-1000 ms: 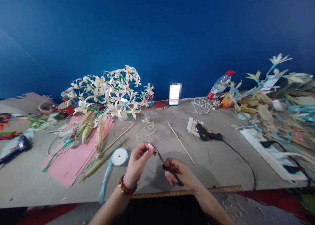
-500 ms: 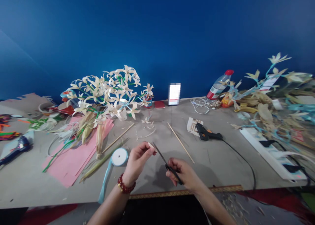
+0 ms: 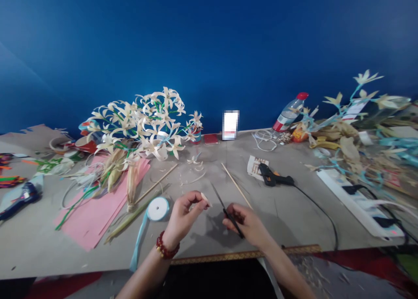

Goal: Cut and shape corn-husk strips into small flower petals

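My left hand (image 3: 187,214), with a red bead bracelet at the wrist, pinches a small pale petal-like piece (image 3: 205,198) between thumb and fingertips. My right hand (image 3: 244,222) is wrapped round black-handled scissors (image 3: 225,211), whose blades point up and to the left. A small gap separates the blade tips from the pale piece. Beyond the hands, a loose white flower (image 3: 195,160) and a thin curled strip (image 3: 197,178) lie on the grey table (image 3: 202,242). Left of my left hand is a spool of light blue ribbon (image 3: 158,208), its tail hanging toward the front edge.
A large bunch of white flowers (image 3: 156,124) stands at back left, above pink paper sheets (image 3: 88,220). Wooden sticks (image 3: 237,185), a black glue gun (image 3: 276,177) and a white power strip (image 3: 339,198) lie to the right. A bottle (image 3: 289,113) leans at the back.
My right hand and the scissors have shifted slightly right, away from my left hand. The scissors have turned more edge-on, and the pale piece has tilted down to the right in my left fingertips.
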The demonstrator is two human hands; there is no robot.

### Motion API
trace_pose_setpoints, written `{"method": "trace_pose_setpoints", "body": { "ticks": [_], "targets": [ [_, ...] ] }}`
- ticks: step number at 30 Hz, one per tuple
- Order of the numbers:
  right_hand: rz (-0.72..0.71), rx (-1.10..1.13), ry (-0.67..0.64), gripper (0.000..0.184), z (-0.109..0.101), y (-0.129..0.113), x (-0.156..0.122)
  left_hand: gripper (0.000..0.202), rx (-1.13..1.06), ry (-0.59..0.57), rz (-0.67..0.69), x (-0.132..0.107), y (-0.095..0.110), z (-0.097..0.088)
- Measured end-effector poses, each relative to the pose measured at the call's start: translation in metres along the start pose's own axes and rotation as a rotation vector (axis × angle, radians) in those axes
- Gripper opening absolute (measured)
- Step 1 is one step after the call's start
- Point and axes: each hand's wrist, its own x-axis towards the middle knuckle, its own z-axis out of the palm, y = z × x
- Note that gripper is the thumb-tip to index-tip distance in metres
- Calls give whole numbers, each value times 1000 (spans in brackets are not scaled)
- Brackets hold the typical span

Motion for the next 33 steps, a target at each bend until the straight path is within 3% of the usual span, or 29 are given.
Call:
{"method": "trace_pose_setpoints", "body": {
  "ticks": [3,8,13,33],
  "targets": [
    [-2,-33,-32,47,1,-4,0,23,8,-15,0,-1,2,-1],
    [43,98,-172,51,7,-9,-3,26,91,-37,17,-2,3,-2],
    [43,151,-223,54,11,-10,-3,26,152,-83,37,-1,7,-1],
    [53,58,-190,55,15,-5,-2,27,147,-107,17,1,12,-2]
  ]
}}
